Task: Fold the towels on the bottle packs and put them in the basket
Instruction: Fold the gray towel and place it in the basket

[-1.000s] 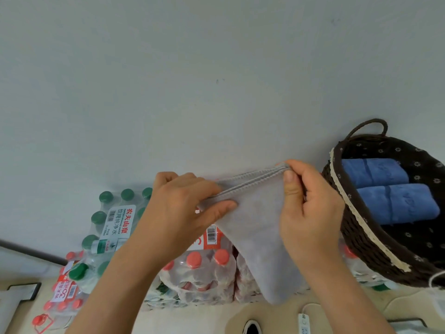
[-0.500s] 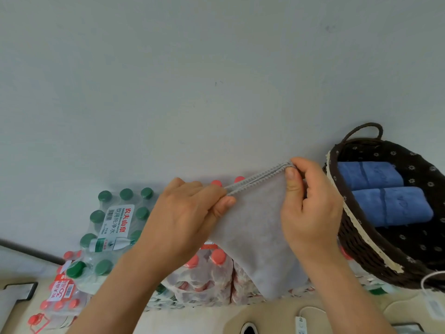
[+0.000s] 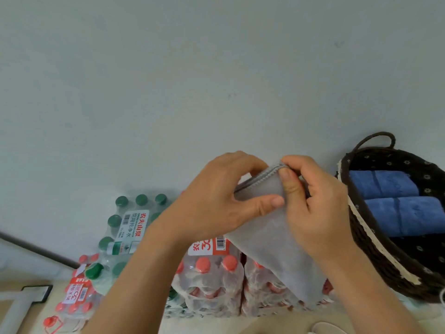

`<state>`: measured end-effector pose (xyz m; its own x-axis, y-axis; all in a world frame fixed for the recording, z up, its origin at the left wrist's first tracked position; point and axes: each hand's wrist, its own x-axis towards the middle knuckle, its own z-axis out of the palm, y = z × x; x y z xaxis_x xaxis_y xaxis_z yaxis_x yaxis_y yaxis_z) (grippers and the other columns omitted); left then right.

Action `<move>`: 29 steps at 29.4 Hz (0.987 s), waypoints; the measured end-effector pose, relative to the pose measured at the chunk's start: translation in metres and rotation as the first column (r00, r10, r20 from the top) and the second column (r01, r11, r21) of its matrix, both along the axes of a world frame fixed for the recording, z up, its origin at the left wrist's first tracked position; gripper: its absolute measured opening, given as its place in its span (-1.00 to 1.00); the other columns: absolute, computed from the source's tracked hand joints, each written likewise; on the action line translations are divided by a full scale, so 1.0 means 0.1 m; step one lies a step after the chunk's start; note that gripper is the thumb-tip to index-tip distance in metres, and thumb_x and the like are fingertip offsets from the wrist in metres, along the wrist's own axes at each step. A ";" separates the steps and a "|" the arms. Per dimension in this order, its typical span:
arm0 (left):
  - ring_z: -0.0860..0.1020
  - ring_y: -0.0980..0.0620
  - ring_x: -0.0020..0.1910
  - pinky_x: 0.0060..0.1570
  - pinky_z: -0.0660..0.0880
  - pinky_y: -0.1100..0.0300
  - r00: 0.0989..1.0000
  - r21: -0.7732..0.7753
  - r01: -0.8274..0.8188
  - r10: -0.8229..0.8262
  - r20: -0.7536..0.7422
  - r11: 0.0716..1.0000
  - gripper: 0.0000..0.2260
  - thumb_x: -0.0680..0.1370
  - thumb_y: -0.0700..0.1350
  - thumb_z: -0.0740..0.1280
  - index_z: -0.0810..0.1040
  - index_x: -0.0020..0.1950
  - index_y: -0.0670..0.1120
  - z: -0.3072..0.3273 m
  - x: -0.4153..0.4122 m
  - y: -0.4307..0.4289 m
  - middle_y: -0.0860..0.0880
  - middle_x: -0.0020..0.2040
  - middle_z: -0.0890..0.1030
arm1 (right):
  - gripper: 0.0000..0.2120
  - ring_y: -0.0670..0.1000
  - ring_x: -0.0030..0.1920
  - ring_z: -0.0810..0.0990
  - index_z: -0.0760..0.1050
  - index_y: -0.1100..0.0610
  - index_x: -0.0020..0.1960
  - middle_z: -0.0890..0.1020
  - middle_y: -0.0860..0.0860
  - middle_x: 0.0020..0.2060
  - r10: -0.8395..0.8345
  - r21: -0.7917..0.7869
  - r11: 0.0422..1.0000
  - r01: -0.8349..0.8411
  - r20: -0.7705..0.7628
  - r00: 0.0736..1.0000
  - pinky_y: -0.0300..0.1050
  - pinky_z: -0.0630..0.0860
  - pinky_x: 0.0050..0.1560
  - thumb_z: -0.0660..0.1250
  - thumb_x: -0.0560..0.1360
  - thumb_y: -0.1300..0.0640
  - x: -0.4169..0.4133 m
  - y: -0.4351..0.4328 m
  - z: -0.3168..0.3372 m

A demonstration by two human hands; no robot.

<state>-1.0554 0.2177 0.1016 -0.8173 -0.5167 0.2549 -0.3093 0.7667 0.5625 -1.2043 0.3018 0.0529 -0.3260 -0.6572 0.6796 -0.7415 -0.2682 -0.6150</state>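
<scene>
I have the grey microfibre towel (image 3: 272, 239) pinched at its stitched top edge by my left hand (image 3: 216, 201) and right hand (image 3: 315, 213), hanging above the shrink-wrapped bottle packs (image 3: 212, 280) beside the dark wicker basket (image 3: 380, 261); a loose pinch could drop a corner.

1. Soft, even light fills my view, and the wall (image 3: 216, 68) looks pale and flat.
2. My left hand (image 3: 216, 201) leaves only faint shade on the towel (image 3: 272, 242).
3. The wide lens curves the basket (image 3: 375, 249) near the edge, and fine detail is slightly soft.
</scene>
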 end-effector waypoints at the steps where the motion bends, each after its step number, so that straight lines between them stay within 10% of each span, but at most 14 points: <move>1: 0.50 0.12 -0.09 -0.05 0.42 0.19 1.000 -0.001 0.012 -0.012 0.007 1.000 -0.64 0.48 0.24 0.26 0.55 -0.01 -0.04 0.00 -0.05 -0.02 0.06 -0.12 0.56 | -0.82 -0.26 -0.32 0.46 0.52 0.17 0.02 0.45 -0.30 -0.26 0.008 0.001 1.000 -0.008 0.012 1.000 -0.39 0.38 -0.30 0.18 0.59 0.12 -0.01 0.00 0.02; 6: 0.38 0.11 -0.40 -0.39 0.28 0.23 0.995 0.043 0.046 -0.050 0.090 0.998 -0.70 0.56 0.17 0.19 0.35 -0.21 -0.03 0.02 -0.11 -0.06 0.02 -0.39 0.42 | -0.83 -0.09 -0.21 0.59 0.49 0.00 -0.01 0.61 -0.05 -0.23 0.102 0.102 0.985 -0.140 0.306 0.946 -0.20 0.54 -0.24 0.26 0.54 -0.08 -0.14 0.00 0.00; 9: 0.42 0.08 -0.38 -0.37 0.33 0.20 0.992 -0.052 0.061 -0.054 0.117 0.997 -0.76 0.58 0.16 0.19 0.36 -0.18 0.03 0.09 -0.19 -0.02 0.04 -0.39 0.45 | -0.44 0.05 -0.07 0.65 0.53 0.07 0.11 0.67 0.07 -0.07 0.322 0.120 0.834 -0.538 0.687 0.651 -0.09 0.61 -0.13 0.45 0.30 -0.29 -0.32 0.02 -0.10; 12: 0.48 0.06 -0.33 -0.29 0.41 0.13 0.992 -0.009 0.079 -0.078 0.098 0.997 -0.82 0.60 0.08 0.25 0.46 -0.10 0.00 0.19 -0.25 -0.03 0.02 -0.33 0.52 | -0.39 0.11 0.11 0.64 0.56 0.11 0.17 0.67 0.12 0.09 0.359 0.134 0.578 -0.805 0.844 0.398 -0.06 0.60 0.05 0.59 0.19 -0.09 -0.45 0.10 -0.29; 21: 0.58 0.03 -0.25 -0.22 0.50 0.13 0.979 0.211 -0.166 0.187 -0.084 0.963 -0.84 0.60 0.05 0.23 0.54 -0.05 0.01 0.23 0.18 -0.23 0.00 -0.23 0.62 | -0.46 -0.10 0.12 0.63 0.47 0.06 0.27 0.66 -0.11 0.10 0.125 0.618 0.299 -0.727 0.730 0.672 -0.12 0.55 0.16 0.55 0.33 0.08 -0.55 0.23 -0.74; 25: 0.56 0.07 -0.36 -0.36 0.49 0.20 0.834 0.593 -0.356 0.532 -0.146 0.722 -0.83 0.61 0.03 0.24 0.54 -0.09 0.00 -0.11 0.81 -0.41 0.00 -0.30 0.62 | -0.66 0.02 -0.02 0.69 0.57 0.14 0.14 0.71 0.05 -0.01 0.058 0.510 0.416 -0.753 0.811 0.582 -0.18 0.62 -0.10 0.41 0.38 0.30 -0.61 0.10 -0.48; 29: 0.53 0.07 -0.35 -0.34 0.44 0.17 0.637 0.699 -0.522 0.768 -0.062 0.489 -0.81 0.61 0.04 0.23 0.56 -0.08 -0.01 -0.64 1.49 -0.54 0.02 -0.31 0.60 | -0.81 -0.05 -0.15 0.63 0.64 0.10 -0.01 0.70 0.10 -0.13 0.150 0.605 0.511 -0.610 0.636 0.757 -0.12 0.53 -0.08 0.45 0.39 0.23 -0.41 -0.44 -0.39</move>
<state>-0.9067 0.1639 0.0378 -0.1065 -0.9859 -0.1291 -0.2778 -0.0951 0.9559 -1.2455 0.2574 0.0143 -0.0055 -0.9600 -0.2801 -0.2531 0.2723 -0.9283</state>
